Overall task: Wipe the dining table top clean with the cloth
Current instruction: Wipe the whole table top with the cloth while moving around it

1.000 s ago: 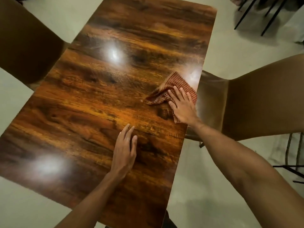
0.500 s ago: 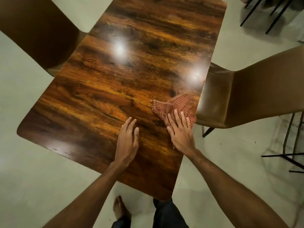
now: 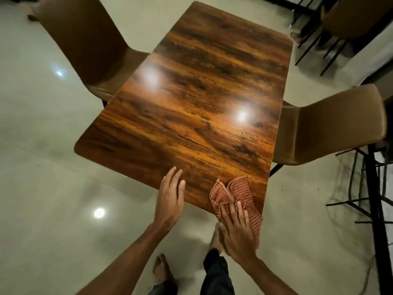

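Head view: right hand [image 3: 238, 228] flat on the red checked cloth [image 3: 239, 193] at the near right corner of the wooden worktop [image 3: 202, 103].
Right hand released, fingers straight, pressing the cloth down; the cloth is crumpled and part of it hangs over the near edge. Left hand [image 3: 170, 201] also released, fingers straight and together, fingertips on the worktop's near edge, palm out past it. Tan chair [image 3: 85, 43] tucked in on the left side, another tan chair [image 3: 331, 124] on the right. Glossy pale floor [image 3: 42, 188], bare foot [image 3: 161, 269] below.
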Motion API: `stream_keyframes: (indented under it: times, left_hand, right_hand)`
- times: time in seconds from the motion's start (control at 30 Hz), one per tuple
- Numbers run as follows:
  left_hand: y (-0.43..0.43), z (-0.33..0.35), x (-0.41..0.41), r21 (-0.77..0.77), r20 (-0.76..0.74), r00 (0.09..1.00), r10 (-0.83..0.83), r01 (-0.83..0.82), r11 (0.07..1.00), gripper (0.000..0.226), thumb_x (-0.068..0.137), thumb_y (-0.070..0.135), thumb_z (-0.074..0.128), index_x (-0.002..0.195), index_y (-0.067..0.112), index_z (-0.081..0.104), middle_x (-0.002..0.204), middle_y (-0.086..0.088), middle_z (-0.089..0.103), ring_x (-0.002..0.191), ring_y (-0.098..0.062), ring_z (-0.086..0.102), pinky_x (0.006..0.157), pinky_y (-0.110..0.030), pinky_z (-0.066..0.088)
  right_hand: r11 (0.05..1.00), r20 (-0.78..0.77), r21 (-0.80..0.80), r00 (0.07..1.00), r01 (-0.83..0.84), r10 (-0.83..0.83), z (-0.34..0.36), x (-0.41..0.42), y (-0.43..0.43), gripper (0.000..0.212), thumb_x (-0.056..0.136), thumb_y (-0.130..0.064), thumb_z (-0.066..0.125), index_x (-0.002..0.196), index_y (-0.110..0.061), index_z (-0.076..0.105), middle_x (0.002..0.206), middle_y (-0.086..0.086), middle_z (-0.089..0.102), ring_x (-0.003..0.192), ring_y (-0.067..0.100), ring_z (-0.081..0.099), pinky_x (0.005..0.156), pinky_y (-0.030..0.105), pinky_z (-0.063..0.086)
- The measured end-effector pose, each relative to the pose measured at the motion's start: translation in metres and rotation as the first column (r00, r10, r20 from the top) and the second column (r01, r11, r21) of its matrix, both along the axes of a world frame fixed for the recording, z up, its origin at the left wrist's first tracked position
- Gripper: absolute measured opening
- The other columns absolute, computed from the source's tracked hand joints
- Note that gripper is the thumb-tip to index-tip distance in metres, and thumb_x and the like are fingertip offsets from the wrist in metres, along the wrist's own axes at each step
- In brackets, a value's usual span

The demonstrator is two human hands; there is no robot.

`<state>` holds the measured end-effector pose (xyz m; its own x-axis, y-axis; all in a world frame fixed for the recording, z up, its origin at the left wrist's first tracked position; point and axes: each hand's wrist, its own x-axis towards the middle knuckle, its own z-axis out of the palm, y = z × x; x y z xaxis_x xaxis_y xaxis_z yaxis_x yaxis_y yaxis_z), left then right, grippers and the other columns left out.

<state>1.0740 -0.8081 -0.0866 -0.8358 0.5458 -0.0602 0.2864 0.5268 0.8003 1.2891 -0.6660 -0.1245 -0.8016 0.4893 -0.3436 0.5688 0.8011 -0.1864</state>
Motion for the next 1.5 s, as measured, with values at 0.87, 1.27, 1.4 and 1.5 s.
stream_keyframes:
  times: [0.87, 1.27, 1.4, 1.5]
  left_hand:
    - [-0.042, 0.008, -0.241, -0.117, -0.04, 0.99, 0.135, -0.138, 0.983, 0.06, 0.102, 0.054, 0.025, 0.149, 0.022, 0.045, 0.161, 0.004, 0.033, 0.149, -0.013, 0.03, 0.121, -0.042, 0.031]
    - [-0.06, 0.013, -0.319, -0.091, -0.066, 0.996, 0.064, -0.07, 0.993, 0.056, 0.104, 0.048, 0.028, 0.149, 0.018, 0.045, 0.16, 0.001, 0.035, 0.148, -0.019, 0.033, 0.119, -0.05, 0.035]
    - [-0.085, 0.016, -0.336, -0.065, -0.055, 0.998, 0.033, -0.037, 0.997, 0.057, 0.104, 0.051, 0.026, 0.15, 0.022, 0.042, 0.16, 0.002, 0.034, 0.146, -0.019, 0.036, 0.118, -0.049, 0.036]
    - [-0.114, 0.013, -0.359, -0.043, -0.043, 0.999, 0.01, -0.012, 0.999, 0.056, 0.105, 0.049, 0.026, 0.15, 0.021, 0.042, 0.159, 0.0, 0.036, 0.145, -0.02, 0.038, 0.119, -0.046, 0.034]
  right_hand:
    - [0.995, -0.143, 0.02, 0.985, 0.096, -0.092, -0.011, -0.402, 0.001, 0.063, 0.107, -0.052, 0.021, 0.165, -0.032, 0.005, 0.174, 0.003, -0.005, 0.159, 0.037, -0.006, 0.124, 0.066, -0.005]
    - [0.98, -0.161, 0.01, 0.968, 0.197, -0.193, -0.015, -0.395, 0.012, 0.059, 0.11, -0.048, 0.02, 0.165, -0.032, 0.009, 0.174, 0.0, -0.006, 0.16, 0.027, -0.007, 0.128, 0.055, 0.001]
    - [0.968, -0.172, 0.0, 0.954, 0.25, -0.246, -0.007, -0.439, -0.074, 0.061, 0.109, -0.047, 0.023, 0.165, -0.027, 0.011, 0.173, 0.009, 0.002, 0.159, 0.036, -0.001, 0.125, 0.061, 0.006]
    - [1.0, -0.175, -0.02, 0.985, -0.006, 0.003, -0.01, -0.473, -0.179, 0.09, 0.096, -0.063, 0.05, 0.165, -0.029, 0.004, 0.173, 0.011, -0.001, 0.158, 0.04, 0.0, 0.122, 0.066, 0.018]
